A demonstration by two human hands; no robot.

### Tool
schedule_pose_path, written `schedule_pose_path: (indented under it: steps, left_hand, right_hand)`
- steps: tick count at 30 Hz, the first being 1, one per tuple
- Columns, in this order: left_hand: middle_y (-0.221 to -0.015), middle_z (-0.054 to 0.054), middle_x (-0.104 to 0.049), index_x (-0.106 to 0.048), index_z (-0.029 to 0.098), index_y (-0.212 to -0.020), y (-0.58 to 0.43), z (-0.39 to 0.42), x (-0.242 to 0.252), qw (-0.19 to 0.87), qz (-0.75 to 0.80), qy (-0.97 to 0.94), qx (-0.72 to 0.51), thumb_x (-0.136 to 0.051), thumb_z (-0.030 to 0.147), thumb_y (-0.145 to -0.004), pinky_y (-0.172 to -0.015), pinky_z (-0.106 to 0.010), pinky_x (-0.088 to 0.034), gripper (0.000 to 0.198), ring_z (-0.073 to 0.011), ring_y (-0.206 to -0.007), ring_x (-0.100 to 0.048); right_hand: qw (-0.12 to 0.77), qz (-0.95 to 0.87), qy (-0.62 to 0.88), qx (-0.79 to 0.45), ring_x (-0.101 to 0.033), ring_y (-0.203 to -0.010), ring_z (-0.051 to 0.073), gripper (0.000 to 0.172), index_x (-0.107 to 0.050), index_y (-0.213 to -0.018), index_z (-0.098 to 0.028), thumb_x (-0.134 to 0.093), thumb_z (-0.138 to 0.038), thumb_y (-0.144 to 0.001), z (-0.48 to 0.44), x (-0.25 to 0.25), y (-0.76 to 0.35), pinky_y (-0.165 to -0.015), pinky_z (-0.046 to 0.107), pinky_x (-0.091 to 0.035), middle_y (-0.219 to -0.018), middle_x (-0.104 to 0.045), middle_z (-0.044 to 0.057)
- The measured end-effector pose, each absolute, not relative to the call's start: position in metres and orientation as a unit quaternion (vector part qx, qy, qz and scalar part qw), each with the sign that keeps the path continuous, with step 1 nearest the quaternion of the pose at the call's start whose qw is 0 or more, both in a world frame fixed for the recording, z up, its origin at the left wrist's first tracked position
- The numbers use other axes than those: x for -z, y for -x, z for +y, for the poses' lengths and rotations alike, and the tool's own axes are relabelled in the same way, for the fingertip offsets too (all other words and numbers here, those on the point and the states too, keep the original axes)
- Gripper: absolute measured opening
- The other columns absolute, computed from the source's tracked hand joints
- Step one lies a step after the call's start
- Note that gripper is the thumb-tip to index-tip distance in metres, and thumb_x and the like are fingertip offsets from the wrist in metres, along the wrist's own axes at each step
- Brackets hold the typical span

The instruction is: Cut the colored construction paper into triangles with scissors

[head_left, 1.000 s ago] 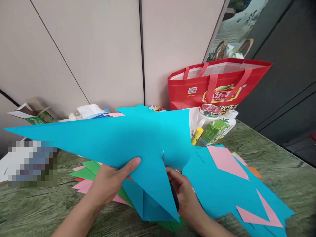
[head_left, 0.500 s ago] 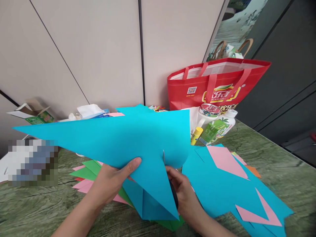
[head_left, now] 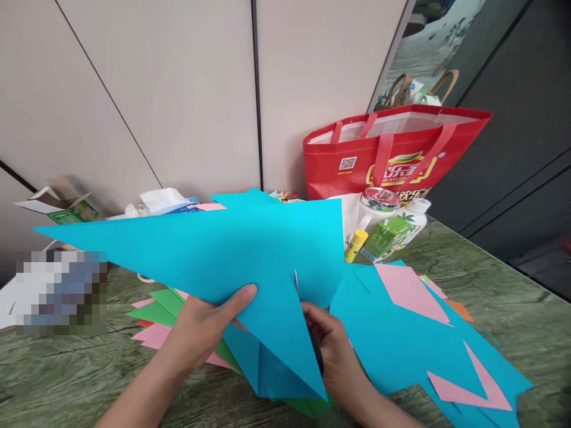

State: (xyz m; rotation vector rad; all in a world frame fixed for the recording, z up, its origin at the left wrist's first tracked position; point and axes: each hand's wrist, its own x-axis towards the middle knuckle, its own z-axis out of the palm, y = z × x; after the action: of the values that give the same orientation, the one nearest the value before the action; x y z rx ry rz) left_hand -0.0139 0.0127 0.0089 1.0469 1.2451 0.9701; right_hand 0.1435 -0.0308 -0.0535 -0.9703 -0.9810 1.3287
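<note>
A large folded blue paper sheet (head_left: 214, 249) is held up above the green table. My left hand (head_left: 203, 327) grips its lower edge, thumb on top. My right hand (head_left: 332, 351) is closed around black-handled scissors (head_left: 314, 351), mostly hidden behind the sheet; a thin blade tip (head_left: 295, 280) pokes up through a cut in the paper.
Blue and pink paper offcuts (head_left: 414, 333) lie at the right, green and pink sheets (head_left: 156, 315) under my hands. Behind stand a red shopping bag (head_left: 392, 154), a white jar (head_left: 379, 211), a yellow glue stick (head_left: 355, 245), a tissue box (head_left: 165, 202) and an open carton (head_left: 62, 205).
The blue sheet's left point has drifted to the right and slightly down. Both hands stay almost where they were.
</note>
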Motion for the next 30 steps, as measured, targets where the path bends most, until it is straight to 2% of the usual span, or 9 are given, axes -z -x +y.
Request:
schedule_pose_path:
  steps: [11,18,22,26,30]
  left_hand:
    - [-0.124,-0.004,-0.054,-0.051,0.024,-0.116,0.0117,0.0118,-0.0111,0.574,0.543,-0.44,-0.425,-0.071,0.039,-0.056,-0.08,-0.038,-0.057,0.065,-0.0306,-0.109,-0.051]
    - [-0.123,-0.002,-0.054,-0.044,0.027,-0.122,0.0108,0.0108,-0.0156,0.614,0.516,-0.427,-0.418,-0.07,0.034,-0.06,-0.074,-0.042,-0.058,0.068,-0.0322,-0.103,-0.055]
    - [-0.125,-0.003,-0.053,-0.04,0.025,-0.125,0.0103,0.0103,-0.0155,0.611,0.511,-0.445,-0.409,-0.068,0.036,-0.062,-0.076,-0.045,-0.057,0.07,-0.0336,-0.107,-0.053]
    - [-0.122,-0.004,-0.055,-0.038,0.026,-0.127,0.0081,0.0092,-0.0105,0.617,0.514,-0.455,-0.384,-0.067,0.036,-0.063,-0.08,-0.045,-0.055,0.071,-0.0324,-0.105,-0.054]
    - [-0.122,-0.004,-0.056,-0.037,0.027,-0.127,0.0057,0.0079,-0.0075,0.631,0.516,-0.427,-0.392,-0.069,0.036,-0.06,-0.073,-0.044,-0.058,0.075,-0.0333,-0.103,-0.055]
  right_hand:
    - [0.614,-0.379,0.391,-0.571,-0.066,-0.068,0.022,0.023,-0.072,-0.08,-0.028,-0.072,-0.039,-0.061,-0.0287,0.0634,-0.1416,-0.063,0.031,-0.054,-0.077,-0.073,0.002]
    - [0.611,-0.395,0.406,-0.553,-0.067,-0.07,0.025,0.026,-0.072,-0.081,-0.028,-0.074,-0.04,-0.057,-0.0287,0.0565,-0.1418,-0.066,0.037,-0.055,-0.08,-0.074,0.003]
    - [0.592,-0.419,0.424,-0.542,-0.066,-0.071,0.026,0.027,-0.071,-0.08,-0.026,-0.075,-0.038,-0.057,-0.0298,0.0549,-0.1426,-0.063,0.035,-0.055,-0.079,-0.073,0.004]
    - [0.589,-0.42,0.408,-0.557,-0.064,-0.081,0.025,0.031,-0.066,-0.088,-0.024,-0.074,-0.036,-0.061,-0.0317,0.0557,-0.1445,-0.068,0.032,-0.054,-0.091,-0.071,0.006]
    - [0.59,-0.408,0.391,-0.577,-0.062,-0.088,0.024,0.034,-0.064,-0.091,-0.026,-0.076,-0.031,-0.06,-0.0315,0.057,-0.1459,-0.075,0.033,-0.053,-0.098,-0.068,0.004]
